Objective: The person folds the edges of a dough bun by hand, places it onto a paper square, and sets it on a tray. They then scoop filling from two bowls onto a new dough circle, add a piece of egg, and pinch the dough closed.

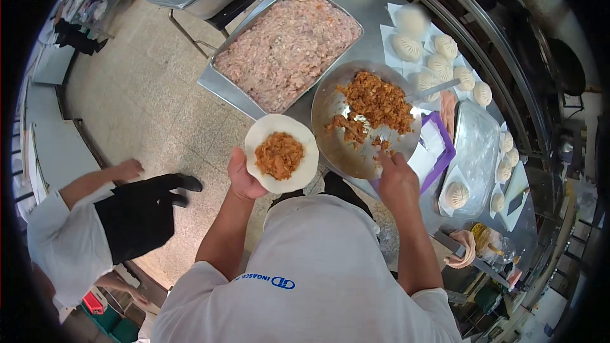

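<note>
My left hand (243, 178) holds a round, flat dough wrapper (253, 132) from below and its left side. A mound of orange-brown filling (279, 155) lies in the middle of the wrapper. My right hand (399, 181) is at the near right rim of a steel bowl (330, 143), fingers curled and tips over the inside. Whatever those fingers grip is hidden. More orange-brown filling (378, 101) sits in the bowl, mostly towards its far side. A flat metal handle (438, 89) sticks out over the bowl's right rim.
A large tray of pale pink minced filling (286, 47) stands behind the bowl. Pleated buns (441, 67) rest on papers at right, beside a metal tray (476, 136) and a purple-edged container (445, 146). Another person (121, 222) stands at left on the tiled floor.
</note>
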### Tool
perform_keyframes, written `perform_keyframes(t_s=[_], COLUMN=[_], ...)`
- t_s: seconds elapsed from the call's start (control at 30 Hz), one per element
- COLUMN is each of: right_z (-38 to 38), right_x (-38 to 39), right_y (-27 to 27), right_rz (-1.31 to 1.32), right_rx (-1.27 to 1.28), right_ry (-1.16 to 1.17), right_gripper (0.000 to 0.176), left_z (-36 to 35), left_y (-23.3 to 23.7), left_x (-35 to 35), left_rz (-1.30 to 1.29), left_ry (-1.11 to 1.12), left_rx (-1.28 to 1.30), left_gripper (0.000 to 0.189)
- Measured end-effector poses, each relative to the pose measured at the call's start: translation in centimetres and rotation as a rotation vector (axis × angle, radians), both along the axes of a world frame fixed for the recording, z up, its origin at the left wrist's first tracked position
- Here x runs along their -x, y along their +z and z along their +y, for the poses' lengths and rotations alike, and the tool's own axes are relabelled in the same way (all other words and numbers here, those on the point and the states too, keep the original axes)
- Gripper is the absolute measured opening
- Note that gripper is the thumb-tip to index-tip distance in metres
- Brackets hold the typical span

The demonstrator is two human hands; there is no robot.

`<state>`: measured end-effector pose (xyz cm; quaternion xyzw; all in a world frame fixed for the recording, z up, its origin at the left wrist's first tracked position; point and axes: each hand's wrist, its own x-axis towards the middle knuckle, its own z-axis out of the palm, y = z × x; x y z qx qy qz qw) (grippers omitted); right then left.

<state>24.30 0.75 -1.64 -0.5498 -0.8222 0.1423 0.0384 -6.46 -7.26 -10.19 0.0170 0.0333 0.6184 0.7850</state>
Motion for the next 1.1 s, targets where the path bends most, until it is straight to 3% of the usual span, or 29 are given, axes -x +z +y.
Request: perform_keyframes(t_s=[0.13,0.17,0.37,0.57,0.67,0.73,0.87,0.93,1.0,1.07,1.1], right_z=[-0.9,-1.3,-2.8,-3.5,-2.1,-1.2,0.3,0.7,0.7,0.6,0.6], right_x=[0.8,0.5,-1.0,1.2,1.6,1.3,1.3,1.5,1.6,1.9,2.0], right_y=[-1.7,-2.1,-2.2,-1.8,-0.5,1.7,4.6,5.2,4.8,4.7,4.8], right_rz=[-0.086,-0.005,0.382,0.451,0.437,0.429,0.556,0.595,0.557,0.521,0.564], right_rx=[0.036,0.046,0.187,0.202,0.202,0.181,0.074,0.004,-0.031,-0.063,-0.061], right_ry=[0.025,0.038,0.071,0.178,0.232,0.257,0.275,0.341,0.383,0.421,0.391], right_gripper=[0.035,0.036,0.037,0.034,0.035,0.035,0.033,0.033,0.033,0.033,0.033], left_z=[-0.7,-1.0,-0.4,-0.3,-0.1,-0.2,0.4,1.2,1.3,1.4,1.7], left_y=[-5.1,-5.7,-7.2,-4.2,-1.6,0.7,0.6,1.3,3.0,4.3,3.8], left_x=[0.7,0.4,-1.9,-2.9,-3.0,-3.0,0.0,1.0,0.0,-0.8,-0.7], left_rz=[0.250,0.144,0.086,0.069,0.215,0.032,0.017,0.268,0.242,-0.036,-0.003], left_ry=[-0.114,-0.076,0.020,0.065,0.118,0.234,0.233,0.064,0.110,0.112,0.087], left_rx=[0.220,0.230,0.311,0.299,0.307,0.218,0.199,0.270,0.142,-0.011,0.021], left_gripper=[0.076,0.067,0.065,0.066,0.067,0.069,0.070,0.072,0.077,0.082,0.081])
